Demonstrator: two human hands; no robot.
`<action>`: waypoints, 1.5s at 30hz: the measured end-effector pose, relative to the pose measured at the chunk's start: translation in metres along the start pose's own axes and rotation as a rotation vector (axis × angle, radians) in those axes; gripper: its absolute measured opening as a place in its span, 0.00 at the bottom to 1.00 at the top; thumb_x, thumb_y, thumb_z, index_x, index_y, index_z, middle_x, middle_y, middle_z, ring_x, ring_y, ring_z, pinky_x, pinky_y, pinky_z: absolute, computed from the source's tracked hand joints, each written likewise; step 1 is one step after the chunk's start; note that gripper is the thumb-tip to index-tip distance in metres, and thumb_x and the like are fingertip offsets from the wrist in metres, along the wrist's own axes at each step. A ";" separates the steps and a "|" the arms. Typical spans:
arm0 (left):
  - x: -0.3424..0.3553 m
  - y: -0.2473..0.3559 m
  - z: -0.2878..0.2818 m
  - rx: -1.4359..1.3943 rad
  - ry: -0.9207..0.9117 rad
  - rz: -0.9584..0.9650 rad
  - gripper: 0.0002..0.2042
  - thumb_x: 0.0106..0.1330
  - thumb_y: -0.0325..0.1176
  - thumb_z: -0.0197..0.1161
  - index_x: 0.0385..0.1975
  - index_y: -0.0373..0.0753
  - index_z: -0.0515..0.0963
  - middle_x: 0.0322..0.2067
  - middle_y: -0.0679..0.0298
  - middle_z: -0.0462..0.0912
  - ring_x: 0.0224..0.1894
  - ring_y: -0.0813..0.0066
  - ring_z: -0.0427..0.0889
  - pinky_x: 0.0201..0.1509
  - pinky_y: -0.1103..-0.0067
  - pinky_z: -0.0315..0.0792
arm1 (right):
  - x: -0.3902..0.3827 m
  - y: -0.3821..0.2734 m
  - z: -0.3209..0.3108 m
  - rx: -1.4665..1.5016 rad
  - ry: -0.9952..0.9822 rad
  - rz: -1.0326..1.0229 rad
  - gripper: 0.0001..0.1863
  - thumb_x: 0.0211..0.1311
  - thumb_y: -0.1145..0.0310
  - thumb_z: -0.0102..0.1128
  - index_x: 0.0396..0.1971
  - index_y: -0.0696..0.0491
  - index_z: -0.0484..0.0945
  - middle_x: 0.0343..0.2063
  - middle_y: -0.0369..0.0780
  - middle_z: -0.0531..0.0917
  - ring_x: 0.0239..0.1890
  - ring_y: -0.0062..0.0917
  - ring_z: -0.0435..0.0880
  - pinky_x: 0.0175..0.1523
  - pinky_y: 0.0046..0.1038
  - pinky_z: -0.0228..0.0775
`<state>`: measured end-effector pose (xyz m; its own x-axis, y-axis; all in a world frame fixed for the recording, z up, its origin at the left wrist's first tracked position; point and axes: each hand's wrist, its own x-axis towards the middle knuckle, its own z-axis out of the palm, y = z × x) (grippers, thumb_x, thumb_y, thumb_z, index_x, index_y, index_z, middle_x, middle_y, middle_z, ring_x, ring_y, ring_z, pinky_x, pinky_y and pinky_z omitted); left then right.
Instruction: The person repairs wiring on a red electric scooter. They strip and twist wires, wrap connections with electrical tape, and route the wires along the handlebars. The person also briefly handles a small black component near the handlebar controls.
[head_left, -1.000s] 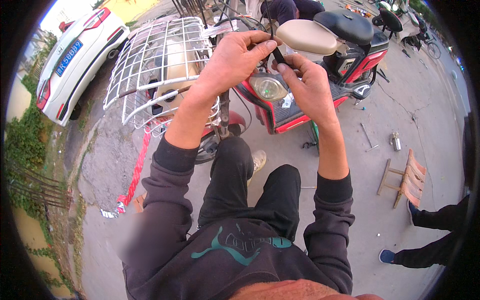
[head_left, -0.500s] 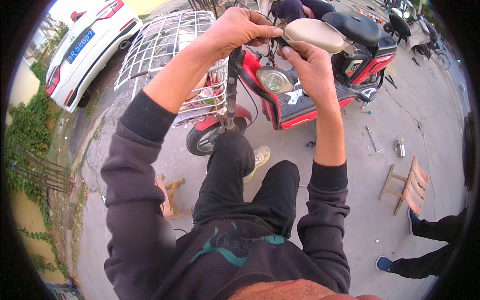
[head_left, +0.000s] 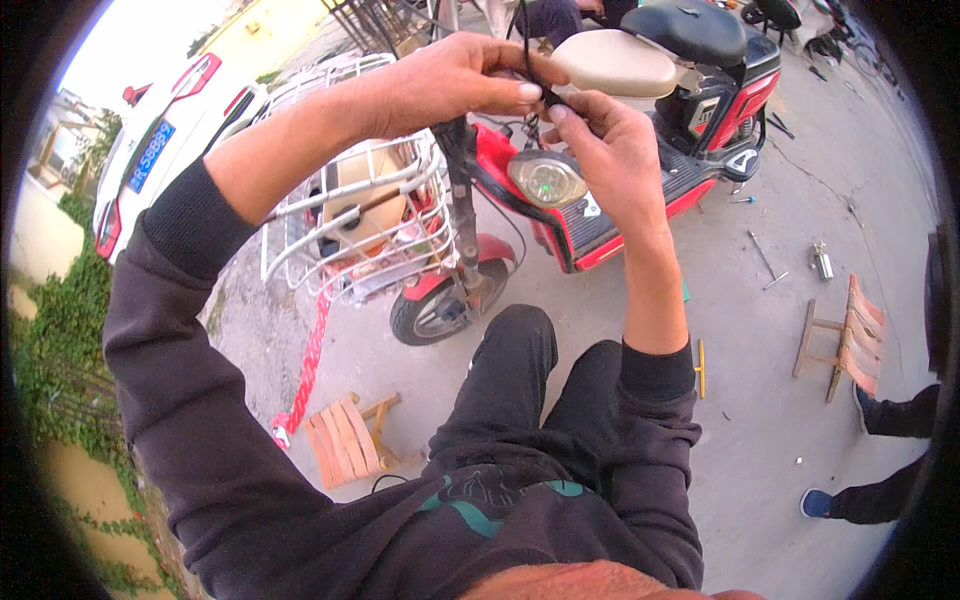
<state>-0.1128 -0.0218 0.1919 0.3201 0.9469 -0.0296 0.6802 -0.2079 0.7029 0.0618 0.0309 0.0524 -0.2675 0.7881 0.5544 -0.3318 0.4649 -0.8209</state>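
Observation:
My left hand (head_left: 475,80) reaches in from the left, its thumb and fingers pinched on a small black piece (head_left: 550,97) on a thin black cable (head_left: 524,35). My right hand (head_left: 618,155) grips the same piece from the right, fingers curled and thumb pressed beside it; the piece is mostly hidden by my fingers. Just below my hands is the red electric scooter's oval headlight (head_left: 548,180), with a dark front post (head_left: 462,200) running down to the front wheel (head_left: 425,320). A bent white wire basket (head_left: 360,245) with items inside sits left of that post.
A beige seat (head_left: 610,62) and black seat (head_left: 680,35) sit behind. A white car (head_left: 150,215) stands left. Folding wooden stools (head_left: 340,440) (head_left: 860,335), a T-wrench (head_left: 765,260) and a metal cylinder (head_left: 821,260) lie around. Another person's legs (head_left: 875,495) are right; someone (head_left: 550,20) is behind the scooter.
My left forearm has swung to a flatter angle from the left, both hands still pinching the black piece. The view has shifted, showing more of the front wheel and the left stool.

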 end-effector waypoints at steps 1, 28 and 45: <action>0.000 -0.003 -0.005 -0.006 -0.056 0.016 0.20 0.79 0.39 0.58 0.67 0.41 0.74 0.53 0.66 0.84 0.52 0.83 0.83 0.59 0.82 0.77 | 0.001 0.000 0.000 -0.001 -0.018 0.000 0.13 0.68 0.70 0.64 0.43 0.66 0.85 0.28 0.41 0.88 0.31 0.17 0.84 0.40 0.24 0.77; -0.013 -0.059 -0.029 -0.173 0.160 0.338 0.16 0.67 0.38 0.75 0.24 0.42 0.72 0.20 0.71 0.79 0.24 0.90 0.77 0.27 0.87 0.71 | -0.006 -0.024 0.084 -0.003 0.081 0.031 0.12 0.69 0.72 0.64 0.47 0.63 0.86 0.32 0.37 0.89 0.33 0.14 0.85 0.38 0.19 0.79; -0.021 -0.061 -0.018 -0.406 0.101 0.184 0.15 0.72 0.35 0.67 0.51 0.33 0.80 0.40 0.66 0.85 0.41 0.81 0.83 0.47 0.79 0.79 | 0.001 -0.021 0.081 -0.083 0.093 0.048 0.10 0.67 0.74 0.59 0.40 0.64 0.86 0.28 0.37 0.88 0.29 0.16 0.85 0.36 0.22 0.78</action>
<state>-0.1731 -0.0243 0.1624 0.3319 0.9266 0.1770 0.2979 -0.2810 0.9123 -0.0044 -0.0109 0.0813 -0.1946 0.8426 0.5022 -0.2439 0.4543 -0.8568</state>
